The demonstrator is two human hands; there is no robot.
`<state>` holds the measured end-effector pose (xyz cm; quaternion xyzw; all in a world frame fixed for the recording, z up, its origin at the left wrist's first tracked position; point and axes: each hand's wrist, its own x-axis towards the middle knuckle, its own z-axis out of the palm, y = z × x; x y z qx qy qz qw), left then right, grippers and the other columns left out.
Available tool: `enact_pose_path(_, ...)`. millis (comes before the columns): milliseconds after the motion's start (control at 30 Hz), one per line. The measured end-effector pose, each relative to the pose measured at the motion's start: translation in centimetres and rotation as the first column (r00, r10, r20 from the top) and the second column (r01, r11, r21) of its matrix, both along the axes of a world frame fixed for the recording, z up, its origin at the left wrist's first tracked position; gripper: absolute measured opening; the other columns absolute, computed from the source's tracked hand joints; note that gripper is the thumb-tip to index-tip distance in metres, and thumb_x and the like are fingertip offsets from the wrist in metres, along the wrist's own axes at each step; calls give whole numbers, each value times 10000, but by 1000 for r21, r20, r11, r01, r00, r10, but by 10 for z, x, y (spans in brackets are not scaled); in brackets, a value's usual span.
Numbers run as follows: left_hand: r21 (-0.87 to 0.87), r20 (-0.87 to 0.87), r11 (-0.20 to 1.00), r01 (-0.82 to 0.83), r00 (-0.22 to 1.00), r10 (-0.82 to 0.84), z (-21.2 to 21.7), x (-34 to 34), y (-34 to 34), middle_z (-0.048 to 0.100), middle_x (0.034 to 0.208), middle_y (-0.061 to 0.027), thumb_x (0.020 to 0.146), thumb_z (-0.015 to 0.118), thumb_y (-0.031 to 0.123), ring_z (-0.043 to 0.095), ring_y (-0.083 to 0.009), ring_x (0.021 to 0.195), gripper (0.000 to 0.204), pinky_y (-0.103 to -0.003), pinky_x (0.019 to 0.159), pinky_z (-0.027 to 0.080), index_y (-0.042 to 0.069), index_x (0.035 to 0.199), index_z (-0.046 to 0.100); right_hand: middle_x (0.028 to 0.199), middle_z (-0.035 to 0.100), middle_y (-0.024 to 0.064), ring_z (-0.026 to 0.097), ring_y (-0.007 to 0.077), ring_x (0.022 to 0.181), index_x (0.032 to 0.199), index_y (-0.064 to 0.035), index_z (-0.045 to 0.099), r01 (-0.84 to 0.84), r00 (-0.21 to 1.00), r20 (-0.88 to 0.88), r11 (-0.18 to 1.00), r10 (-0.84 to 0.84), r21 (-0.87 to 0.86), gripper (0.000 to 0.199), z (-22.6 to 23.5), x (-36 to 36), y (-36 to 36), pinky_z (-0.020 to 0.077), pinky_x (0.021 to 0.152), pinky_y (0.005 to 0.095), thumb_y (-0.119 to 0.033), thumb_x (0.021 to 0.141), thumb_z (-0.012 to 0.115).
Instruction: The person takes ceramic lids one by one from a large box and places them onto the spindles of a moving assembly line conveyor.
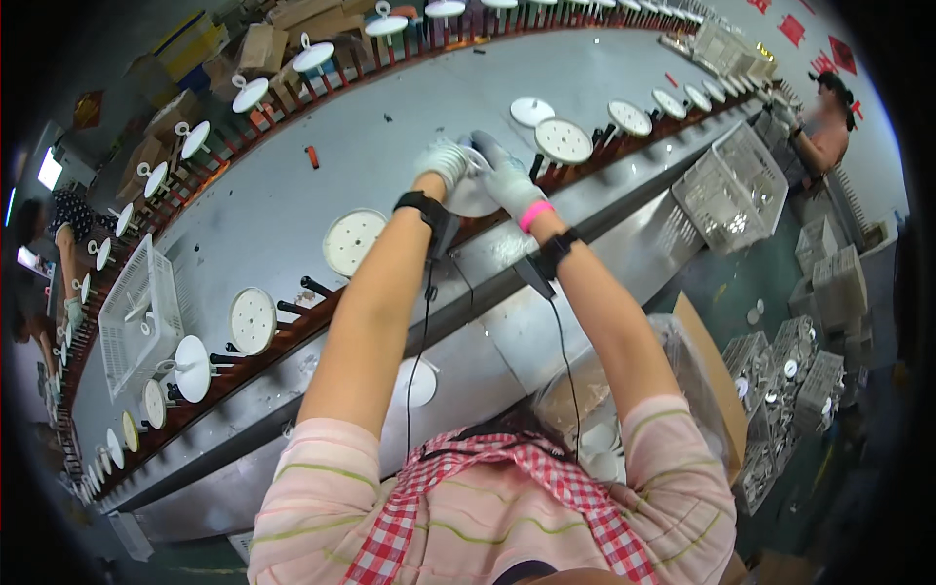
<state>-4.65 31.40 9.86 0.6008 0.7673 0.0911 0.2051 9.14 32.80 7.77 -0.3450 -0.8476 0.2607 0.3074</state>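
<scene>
Over the conveyor line both my gloved hands meet at a white round disc (472, 202) with a ring-shaped handle (476, 162) on top. My left hand (444, 162) is closed at the ring from the left side. My right hand (504, 178) has its fingers curled around the ring and the disc's right edge. The fingertips partly hide where the ring meets the disc. Just right of my hands, a white disc with small holes (563, 141) sits on the line, and a plain white disc (532, 111) lies behind it. Another holed disc (355, 242) is left of my left forearm.
White discs stand on black pegs along the looping conveyor (292, 330). A white basket (139, 317) is on the grey table at left; another crate (731, 187) is at right. An open carton (710, 375) stands by my right arm. Other people work at both ends.
</scene>
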Motion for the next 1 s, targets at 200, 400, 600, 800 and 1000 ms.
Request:
enact_pose_path(200,229,-283,972,43,959,24,-3,-32,-64,545,1115,-222,749,545,371,531,-355,1032,568,-409,880,434,129,1249,424,1061,564,222,522,376,1018,1072,-40,587,89,885,466,972,24,-219,407,31,-73,-9,424,871,407,-331,813,470)
enact_pose_path(400,300,62,936,-181,983,171,-18,-118,-122,626,844,-186,704,624,325,609,-287,785,324,-379,678,472,80,915,609,981,608,200,585,345,939,939,-54,658,-171,897,412,985,160,-9,373,51,-118,-54,464,812,405,-346,815,462)
enact_pose_path(600,566,97,812,-145,989,109,3,-175,-204,523,813,-54,830,444,112,500,-116,743,133,-260,642,428,30,864,542,888,630,187,598,355,844,973,-89,627,-449,885,115,892,452,-50,326,49,-36,-133,473,736,436,-319,798,477)
enact_pose_path(800,648,-201,680,-342,785,586,35,-51,-276,424,1283,-206,935,347,334,429,-301,1173,503,-352,989,319,-38,1273,366,1017,600,154,565,303,959,1100,-62,550,-92,991,-118,967,65,-238,376,-61,177,-154,432,855,356,-281,798,508)
enact_pose_path(1000,426,266,782,-455,889,373,-45,26,-327,539,1122,-145,902,485,222,545,-232,969,412,-323,866,429,-26,1226,431,812,586,204,556,377,801,958,-38,561,875,438,323,480,-839,59,277,-205,415,-165,433,704,458,-256,793,516)
